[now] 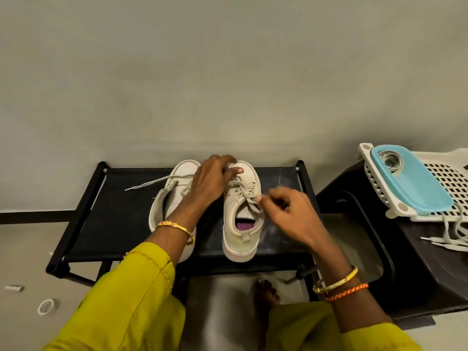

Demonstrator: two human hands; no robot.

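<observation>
Two beige sneakers stand side by side on a low black rack (121, 219), toes toward the wall. The right sneaker (240, 239) has its lace threaded through the eyelets. My left hand (212, 181) rests over its toe end, fingers curled at the front laces. My right hand (286, 214) pinches a lace loop (250, 200) near the tongue. The left sneaker (177, 173) lies partly under my left forearm, and a loose lace (152, 183) trails from it to the left.
A dark plastic stool (417, 269) stands to the right, bearing a white perforated basket (445, 178) with a blue tray (417, 183) and spare laces (445, 239). A tape ring (46, 306) lies on the floor at left. My bare foot (266, 295) is below the rack.
</observation>
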